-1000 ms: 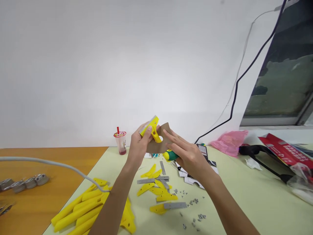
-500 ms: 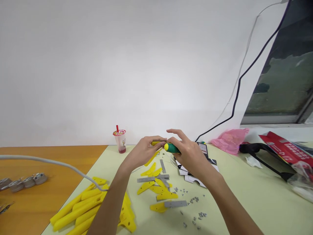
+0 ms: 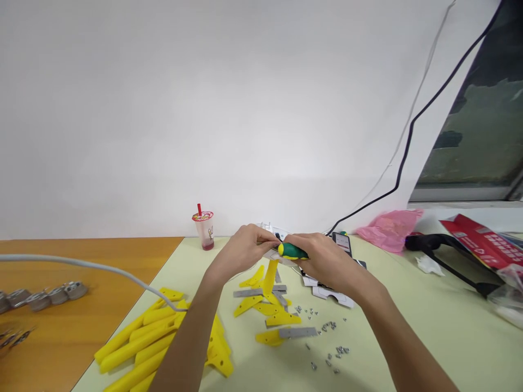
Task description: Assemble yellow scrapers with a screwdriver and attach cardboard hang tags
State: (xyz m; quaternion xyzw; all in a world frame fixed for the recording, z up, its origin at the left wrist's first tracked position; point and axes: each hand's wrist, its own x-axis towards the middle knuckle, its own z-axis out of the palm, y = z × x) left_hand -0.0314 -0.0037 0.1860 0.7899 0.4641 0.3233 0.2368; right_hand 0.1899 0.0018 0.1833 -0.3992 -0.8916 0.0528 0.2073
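My right hand (image 3: 324, 258) is closed round a screwdriver, its green handle (image 3: 296, 251) ending in yellow and pointing left. My left hand (image 3: 244, 249) pinches the top of a yellow plastic handle (image 3: 270, 279), which hangs down below the fingers. A flat greyish part shows between the two hands, and the fingers hide most of it. Under them lie several yellow plastic pieces (image 3: 281, 318) and flat grey metal strips (image 3: 302, 332). Small metal screws or nuts (image 3: 341, 351) are scattered to the right of these.
Yellow handles (image 3: 139, 345) are heaped at the left, with a grey cable (image 3: 118, 270) crossing above. A cup with a red straw (image 3: 205, 231) stands near the wall. To the right are a phone (image 3: 342, 242), a pink bag (image 3: 390, 228) and a black frame-like object (image 3: 445, 261).
The yellow handle between my hands has swung to hang downward. My right index finger, raised before, has come down onto the screwdriver. The view has shifted slightly.
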